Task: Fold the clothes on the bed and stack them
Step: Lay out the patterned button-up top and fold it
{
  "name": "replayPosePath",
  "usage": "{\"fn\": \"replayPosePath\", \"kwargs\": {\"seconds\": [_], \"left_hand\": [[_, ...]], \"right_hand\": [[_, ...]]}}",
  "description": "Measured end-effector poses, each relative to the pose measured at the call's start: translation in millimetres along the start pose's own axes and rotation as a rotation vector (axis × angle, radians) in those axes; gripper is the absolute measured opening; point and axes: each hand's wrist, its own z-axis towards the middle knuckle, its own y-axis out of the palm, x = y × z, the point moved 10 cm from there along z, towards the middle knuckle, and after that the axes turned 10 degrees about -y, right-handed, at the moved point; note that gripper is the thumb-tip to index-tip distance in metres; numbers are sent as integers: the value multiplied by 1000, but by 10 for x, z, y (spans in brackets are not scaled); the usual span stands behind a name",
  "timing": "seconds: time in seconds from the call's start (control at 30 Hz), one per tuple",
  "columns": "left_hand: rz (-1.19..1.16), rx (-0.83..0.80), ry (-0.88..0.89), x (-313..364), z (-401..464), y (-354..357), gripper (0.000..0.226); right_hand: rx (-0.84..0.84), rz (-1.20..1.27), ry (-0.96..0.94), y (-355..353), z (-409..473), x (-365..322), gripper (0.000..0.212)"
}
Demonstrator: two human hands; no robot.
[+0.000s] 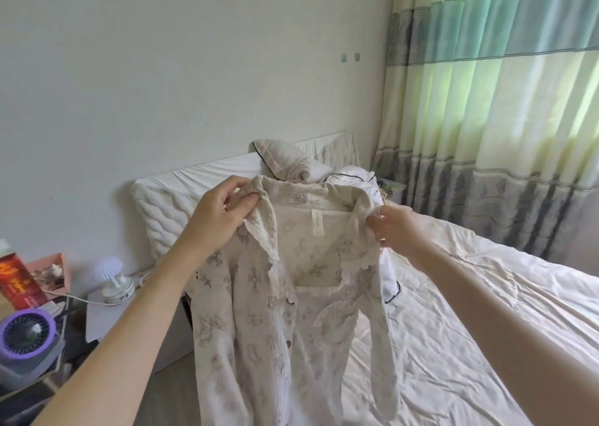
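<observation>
A cream patterned shirt with a frilled collar hangs in the air in front of me, over the near left part of the bed. My left hand pinches its left shoulder by the collar. At the right shoulder, my right hand pinches the cloth. The shirt's front faces me and its lower end runs out of view. Behind it, near the head of the bed, lies a heap of white clothes with dark piping, partly hidden by the shirt.
A white pillow leans at the headboard on the left. A bedside table at the left carries a small white lamp, a red box and a purple fan. Green striped curtains hang at the right.
</observation>
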Motion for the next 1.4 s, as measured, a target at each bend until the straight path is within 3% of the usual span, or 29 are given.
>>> {"fn": "replayPosePath", "kwargs": {"seconds": [0.07,0.13,0.2,0.3,0.33,0.43,0.53,0.63,0.7,0.77,0.87,0.93,1.0,1.03,1.1,1.2,1.33,1.4], "left_hand": [[49,13,11,27,-15,6,22],[78,12,-12,-2,-14,6,15],[114,-5,-28,-47,-21,2,8],[175,-10,-69,-137,-63,-29,7],[166,-14,-89,-175,-87,-37,7],[164,-5,-105,-238,-198,-19,12],[160,55,-67,-209,-359,40,17],[-24,69,-127,-293,-534,104,16],[-141,69,-186,-395,-647,142,9],[-201,61,-204,-425,-758,170,11],[-217,25,-197,-386,-895,204,11],[-246,11,-189,-342,-984,188,12],[-252,6,-179,-304,-1083,149,12],[-254,9,-181,-291,-1148,127,12],[-296,17,-190,-278,-1322,87,12],[-328,27,-190,-245,-1616,-5,25],[-124,43,-135,-89,-1963,-268,10],[37,66,-52,56,-2127,-373,21]], "right_hand": [[-134,457,238,231,-102,169,22],[-162,684,331,299,-181,220,27],[-159,655,263,259,-172,200,34],[-151,84,-34,28,-133,-1,34],[-155,11,-90,-5,-134,-38,33],[-109,38,-190,-114,-195,-108,31],[-94,205,-204,-160,-319,-76,10],[-200,309,-189,-103,-498,-35,21],[-304,548,-105,2,-651,11,11],[-327,677,-42,24,-781,50,30],[-322,414,-170,-72,-949,-34,46],[-331,250,-252,-70,-1090,-165,36],[-280,274,-292,-86,-1209,-273,19],[-217,289,-291,-126,-1270,-312,27],[-107,334,-218,-201,-1390,-289,23],[-40,308,-139,-197,-1585,-255,32],[31,-115,-278,-178,-1965,-549,29],[114,-383,-371,-218,-2176,-758,26]]}}
